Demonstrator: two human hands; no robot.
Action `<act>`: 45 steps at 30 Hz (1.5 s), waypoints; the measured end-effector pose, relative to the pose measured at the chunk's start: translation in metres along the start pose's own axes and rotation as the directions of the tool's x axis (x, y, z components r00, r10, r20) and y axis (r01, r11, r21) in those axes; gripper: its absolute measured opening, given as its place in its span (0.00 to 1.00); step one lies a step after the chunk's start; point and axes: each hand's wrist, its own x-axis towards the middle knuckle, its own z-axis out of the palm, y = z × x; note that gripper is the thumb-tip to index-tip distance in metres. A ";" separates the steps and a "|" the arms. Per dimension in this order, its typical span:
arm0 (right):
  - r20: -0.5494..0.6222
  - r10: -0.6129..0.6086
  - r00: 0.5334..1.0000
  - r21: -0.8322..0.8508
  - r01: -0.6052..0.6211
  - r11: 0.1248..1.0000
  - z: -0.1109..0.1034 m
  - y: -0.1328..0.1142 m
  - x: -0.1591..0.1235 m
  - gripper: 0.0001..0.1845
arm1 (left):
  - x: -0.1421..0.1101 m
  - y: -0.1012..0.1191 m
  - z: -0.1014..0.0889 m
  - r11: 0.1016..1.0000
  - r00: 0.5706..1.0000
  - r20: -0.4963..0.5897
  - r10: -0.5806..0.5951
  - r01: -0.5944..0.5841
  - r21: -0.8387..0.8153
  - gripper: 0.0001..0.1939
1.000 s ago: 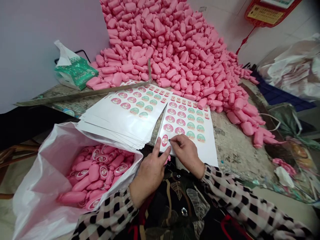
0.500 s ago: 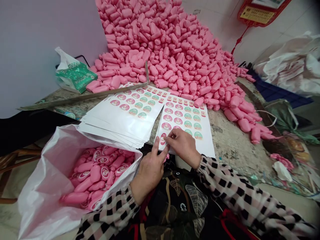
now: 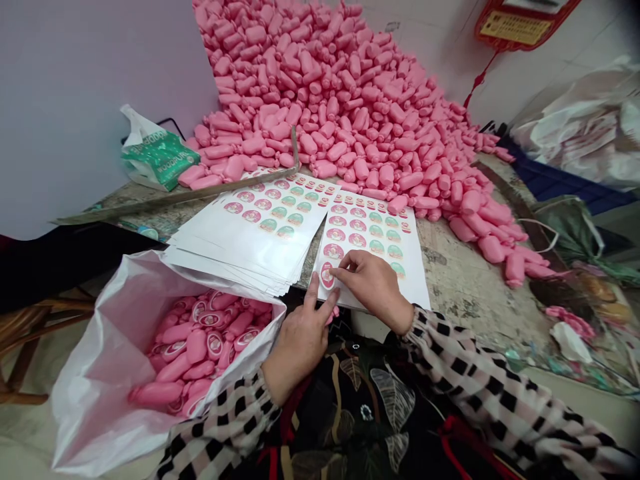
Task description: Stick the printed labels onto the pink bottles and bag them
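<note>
My left hand (image 3: 303,337) is at the front edge of the table, its index finger and thumb around a small pink bottle (image 3: 332,315) that is mostly hidden. The bottle's neck pokes out below the thumb. Between those fingertips shows an upright pink oval sticker (image 3: 327,276) with a white border. My right hand (image 3: 373,283) is pinched at the sticker's right edge. Whether the sticker lies fully flat is too small to tell. Under the right hand lies a sheet (image 3: 413,287) of round pink and green stickers.
A stack of sticker sheets (image 3: 225,247) lies to the left. A white bag (image 3: 100,373) of labelled pink bottles stands at front left. Behind rises a large heap of pink bottles (image 3: 340,113), held back by a wooden strip (image 3: 165,202). A green tissue pack (image 3: 160,160) is at back left.
My right fingertips have moved left from beside the oval sticker onto its edge. The sticker's white border now shows more clearly. My left hand has stayed nearly still, while the view has shifted slightly.
</note>
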 end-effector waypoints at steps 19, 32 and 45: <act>0.104 0.115 0.988 0.815 -0.152 0.560 -0.017 0.047 -0.037 0.14 | -0.001 0.014 -0.041 0.141 0.924 0.133 -0.358 0.194 -0.971 0.23; 0.106 0.065 0.992 0.877 -0.124 0.464 -0.038 0.034 -0.063 0.11 | 0.049 0.056 -0.043 -0.605 0.879 0.474 0.044 0.401 -0.688 0.20; 0.152 0.035 0.988 0.865 -0.150 0.479 -0.034 0.035 -0.066 0.13 | 0.050 0.059 -0.040 -0.550 0.893 0.449 -0.019 0.365 -0.751 0.22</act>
